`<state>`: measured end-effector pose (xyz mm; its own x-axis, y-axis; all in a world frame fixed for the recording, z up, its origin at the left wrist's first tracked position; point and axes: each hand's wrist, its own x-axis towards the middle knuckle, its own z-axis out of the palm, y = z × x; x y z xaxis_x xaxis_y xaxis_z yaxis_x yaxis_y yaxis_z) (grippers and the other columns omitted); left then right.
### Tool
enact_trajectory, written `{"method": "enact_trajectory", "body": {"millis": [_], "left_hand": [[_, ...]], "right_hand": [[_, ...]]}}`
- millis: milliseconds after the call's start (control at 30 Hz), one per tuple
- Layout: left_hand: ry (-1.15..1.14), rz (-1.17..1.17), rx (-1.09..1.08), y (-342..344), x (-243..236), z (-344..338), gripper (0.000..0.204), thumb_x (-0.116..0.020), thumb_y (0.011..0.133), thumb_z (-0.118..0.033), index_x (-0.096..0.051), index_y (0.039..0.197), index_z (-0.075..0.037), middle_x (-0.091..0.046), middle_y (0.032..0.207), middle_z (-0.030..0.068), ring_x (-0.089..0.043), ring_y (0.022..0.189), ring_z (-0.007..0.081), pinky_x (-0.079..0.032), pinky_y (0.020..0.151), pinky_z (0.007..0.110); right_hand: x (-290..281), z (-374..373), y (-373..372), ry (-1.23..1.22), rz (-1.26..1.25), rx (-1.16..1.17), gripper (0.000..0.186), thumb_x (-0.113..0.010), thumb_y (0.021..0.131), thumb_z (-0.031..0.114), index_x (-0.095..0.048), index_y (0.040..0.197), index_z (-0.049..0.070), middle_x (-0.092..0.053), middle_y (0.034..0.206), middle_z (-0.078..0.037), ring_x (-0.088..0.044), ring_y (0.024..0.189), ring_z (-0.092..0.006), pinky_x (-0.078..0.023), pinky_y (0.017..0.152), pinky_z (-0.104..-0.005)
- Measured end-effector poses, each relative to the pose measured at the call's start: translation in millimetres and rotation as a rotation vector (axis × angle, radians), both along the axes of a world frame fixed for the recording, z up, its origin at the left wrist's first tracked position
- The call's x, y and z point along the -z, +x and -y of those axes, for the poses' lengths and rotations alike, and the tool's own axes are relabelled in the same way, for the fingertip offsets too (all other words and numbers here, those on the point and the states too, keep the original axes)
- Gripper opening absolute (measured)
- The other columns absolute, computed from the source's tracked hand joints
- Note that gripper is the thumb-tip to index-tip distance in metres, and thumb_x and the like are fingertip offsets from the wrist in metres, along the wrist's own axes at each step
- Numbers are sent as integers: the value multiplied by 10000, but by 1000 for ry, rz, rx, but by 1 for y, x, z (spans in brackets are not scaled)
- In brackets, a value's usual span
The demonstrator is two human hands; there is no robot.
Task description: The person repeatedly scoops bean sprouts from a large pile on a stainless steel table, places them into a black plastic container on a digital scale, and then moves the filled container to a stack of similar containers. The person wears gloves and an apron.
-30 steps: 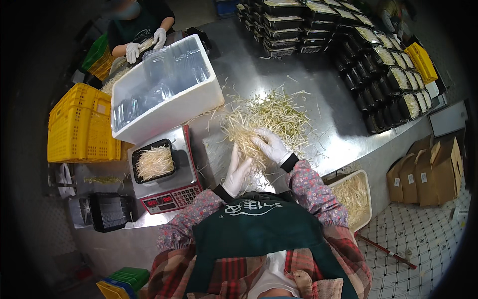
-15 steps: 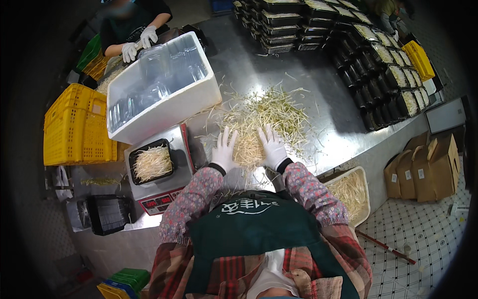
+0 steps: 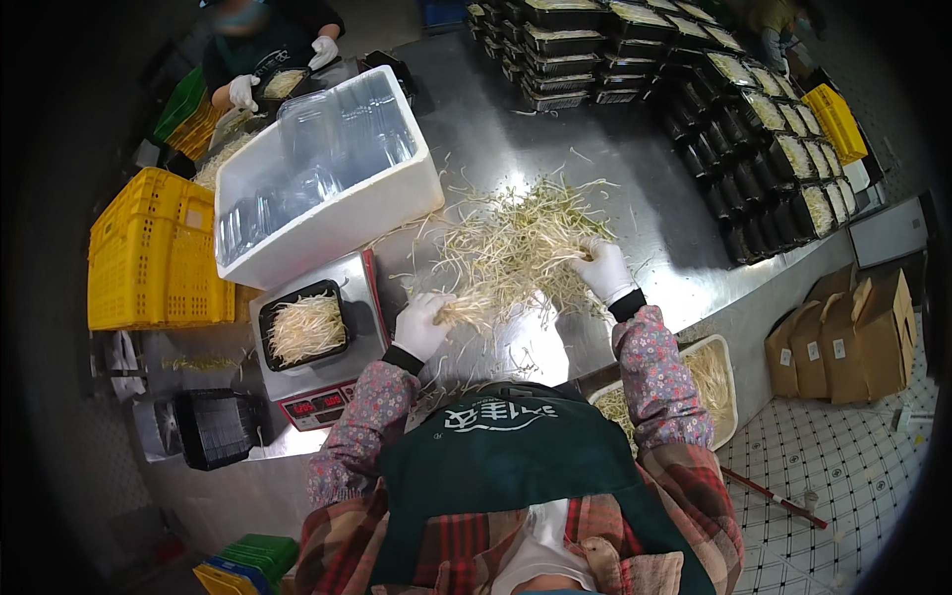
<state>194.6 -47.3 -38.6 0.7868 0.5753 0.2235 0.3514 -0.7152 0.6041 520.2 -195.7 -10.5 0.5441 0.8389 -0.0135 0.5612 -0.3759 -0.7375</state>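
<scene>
I see my left hand in a white glove point(image 3: 421, 322) reaching forward over the near edge of the table, fingers curled around a small bunch pulled from the loose pile of pale bean sprouts point(image 3: 516, 248). My right hand in a white glove point(image 3: 603, 270) rests on the right side of that pile, fingers bent down into the strands, gripping some of them. Both forearms in floral sleeves come up from below, elbows spread apart.

The pile lies in the middle of the shiny stainless steel table point(image 3: 674, 228). Just left of my left hand stands a grey digital scale point(image 3: 322, 382) bearing a black plastic tray of sprouts point(image 3: 303, 325). Beyond it sits a white foam box of clear lids point(image 3: 317, 178), with a yellow plastic crate point(image 3: 149, 253) further left. Stacks of filled black trays point(image 3: 764, 129) line the far right. Brown cardboard boxes point(image 3: 858, 332) stand on the tiled floor to the right. At the far left, another person's gloved hands point(image 3: 243, 91) hold a tray.
</scene>
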Motion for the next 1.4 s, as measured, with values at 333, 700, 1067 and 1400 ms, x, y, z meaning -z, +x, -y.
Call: {"method": "enact_trajectory", "body": {"millis": [333,700,1067,1400], "left_hand": [[-24,-350,-32,-3,16,60,911,-851,627,-288,-397,1402,-142,-385,1427,120,-512,1178,344,-504,918,434],[38,-489,91,80,49,5,923,-842,651,-284,-381,1423,-77,-464,1356,185,-572,1117,370,-536,856,426],[-3,-190,124,17,26,7,374,-650,749,-47,-653,1116,-115,-626,1039,105,-632,934,330,-523,802,428],[-48,-308,-14,17,26,44,703,-762,720,-153,-482,1361,-79,-498,1323,142,-554,1160,338,-502,937,403]], "right_hand": [[43,11,-58,-230,183,-303,888,-798,725,390,-398,1433,31,-404,1455,-263,-421,1336,-389,-384,1090,-398],[73,-14,-70,-383,488,-460,828,-792,712,301,-398,1384,19,-580,1181,-233,-595,1101,-379,-529,836,-443],[11,17,3,-226,120,-66,228,-669,820,204,-716,991,61,-686,939,-224,-667,891,-361,-532,784,-440],[64,4,-63,-292,227,-405,729,-708,809,292,-414,1413,12,-467,1387,-269,-472,1279,-382,-385,1077,-406]]}}
